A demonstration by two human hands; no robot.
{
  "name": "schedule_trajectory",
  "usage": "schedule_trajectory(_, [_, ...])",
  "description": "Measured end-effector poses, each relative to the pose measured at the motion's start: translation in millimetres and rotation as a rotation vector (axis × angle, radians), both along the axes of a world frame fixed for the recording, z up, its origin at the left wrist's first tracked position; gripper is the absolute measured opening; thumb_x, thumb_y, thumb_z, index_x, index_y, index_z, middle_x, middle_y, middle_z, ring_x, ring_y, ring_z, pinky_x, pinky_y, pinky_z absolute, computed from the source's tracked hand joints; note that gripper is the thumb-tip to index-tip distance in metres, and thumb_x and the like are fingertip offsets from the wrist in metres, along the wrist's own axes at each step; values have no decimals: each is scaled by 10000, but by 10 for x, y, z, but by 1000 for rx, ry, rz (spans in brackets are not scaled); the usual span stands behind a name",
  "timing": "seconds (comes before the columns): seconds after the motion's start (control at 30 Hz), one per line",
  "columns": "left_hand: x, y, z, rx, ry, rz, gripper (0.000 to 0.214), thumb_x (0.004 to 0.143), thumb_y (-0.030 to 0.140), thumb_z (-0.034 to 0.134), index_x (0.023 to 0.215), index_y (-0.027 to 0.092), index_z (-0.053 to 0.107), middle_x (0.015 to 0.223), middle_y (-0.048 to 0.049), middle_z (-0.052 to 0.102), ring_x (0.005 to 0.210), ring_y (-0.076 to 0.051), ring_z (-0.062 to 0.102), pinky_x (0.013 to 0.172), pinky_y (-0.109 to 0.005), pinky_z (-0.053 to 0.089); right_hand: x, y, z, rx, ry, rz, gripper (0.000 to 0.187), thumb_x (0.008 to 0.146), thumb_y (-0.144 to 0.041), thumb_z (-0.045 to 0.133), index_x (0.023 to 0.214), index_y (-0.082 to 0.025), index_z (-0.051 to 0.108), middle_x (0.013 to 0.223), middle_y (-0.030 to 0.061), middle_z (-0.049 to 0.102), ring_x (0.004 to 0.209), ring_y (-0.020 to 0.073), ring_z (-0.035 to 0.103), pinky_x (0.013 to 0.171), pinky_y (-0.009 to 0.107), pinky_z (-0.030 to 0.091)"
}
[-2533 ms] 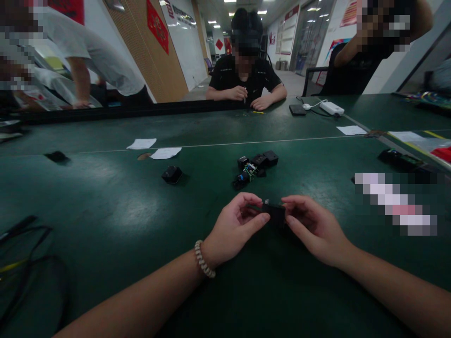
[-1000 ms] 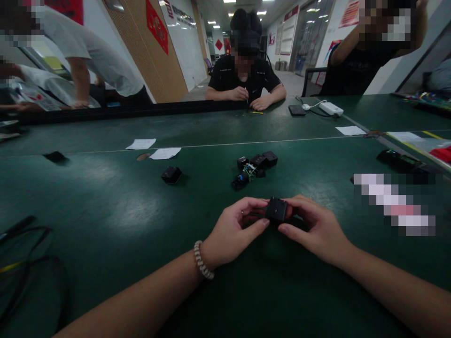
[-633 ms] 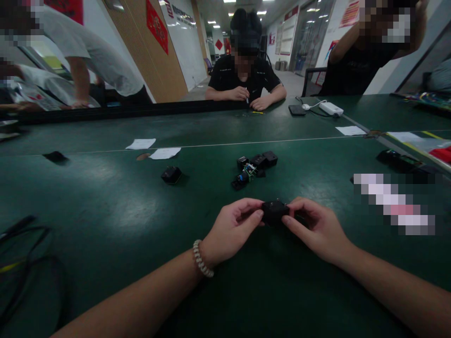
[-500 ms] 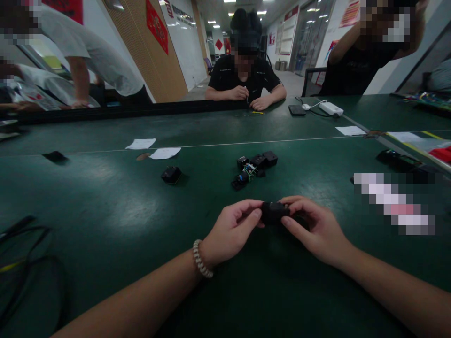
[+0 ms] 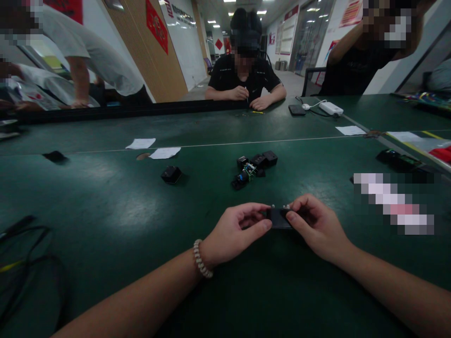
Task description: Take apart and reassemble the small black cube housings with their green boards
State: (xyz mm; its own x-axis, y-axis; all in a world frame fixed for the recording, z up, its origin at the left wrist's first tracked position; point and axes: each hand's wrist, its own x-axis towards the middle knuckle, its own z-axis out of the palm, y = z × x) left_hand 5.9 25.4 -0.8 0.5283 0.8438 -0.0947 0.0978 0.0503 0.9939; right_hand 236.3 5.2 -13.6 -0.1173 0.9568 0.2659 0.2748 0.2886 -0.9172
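Between both hands is a small black power adapter (image 5: 280, 218) with short metal prongs along its far edge. My left hand (image 5: 237, 230), with a beaded bracelet at the wrist, pinches the adapter's left end between thumb and fingers. Thumb and fingertips of my right hand (image 5: 315, 227) grip the right end, the thumb lying on its near face. Just beyond the hands lies a group of black casing pieces (image 5: 259, 162) with a bare circuit board (image 5: 248, 172) carrying a blue component. Farther left on the table sits another black block (image 5: 171, 174).
Two paper slips (image 5: 165, 153) lie left of centre on the green table (image 5: 105, 225). Black cables (image 5: 28, 253) curl at the left edge. A white charger (image 5: 330, 109) and black electronics (image 5: 400, 159) are on the right. Opposite, a person (image 5: 243, 77) works with both hands on the table.
The adapter has turned in my hands, so a flat face now shows towards me and its prongs stand up at the far edge. Both hands have shifted slightly.
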Motion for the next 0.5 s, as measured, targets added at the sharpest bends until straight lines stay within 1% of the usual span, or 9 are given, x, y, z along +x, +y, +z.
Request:
schedule_trajectory(0.1, [6,-6,28,-5,9,2,411,893,300,740,1281,182,671,1088,-92,755,936,-205,726,821,-357,599,-5,-5,-3,14,15,-3,170,904,-314,714,998,-237,596,812,9,678,681,164,672,573,258,544])
schedule_trajectory(0.2, [20,-13,37,7,-40,27,398,874,258,749,1254,181,658,1145,-97,741,1031,-223,722,914,-391,594,-17,-13,-16,40,36,9,265,896,-288,723,1117,-249,582,878,20,700,748,178,703,641,285,590])
schedule_trajectory(0.3, [31,-18,22,33,-77,54,394,857,214,753,1234,188,642,1222,-105,722,1098,-232,710,990,-422,576,-27,-17,-29,70,41,28,355,887,-284,739,1198,-255,571,938,34,708,782,185,707,690,315,619])
schedule_trajectory(0.4, [31,-18,5,41,-77,47,417,850,187,754,1247,190,624,1239,-113,719,1099,-239,711,996,-444,577,-25,-13,-31,104,18,49,397,877,-290,757,1233,-250,586,986,52,704,830,202,711,745,355,638])
schedule_trajectory(0.5, [25,-17,0,24,-71,35,457,849,197,762,1277,181,602,1220,-127,726,1076,-249,719,967,-447,586,-17,-7,-24,161,-32,69,346,870,-276,769,1189,-246,639,1084,82,684,921,226,708,803,392,639])
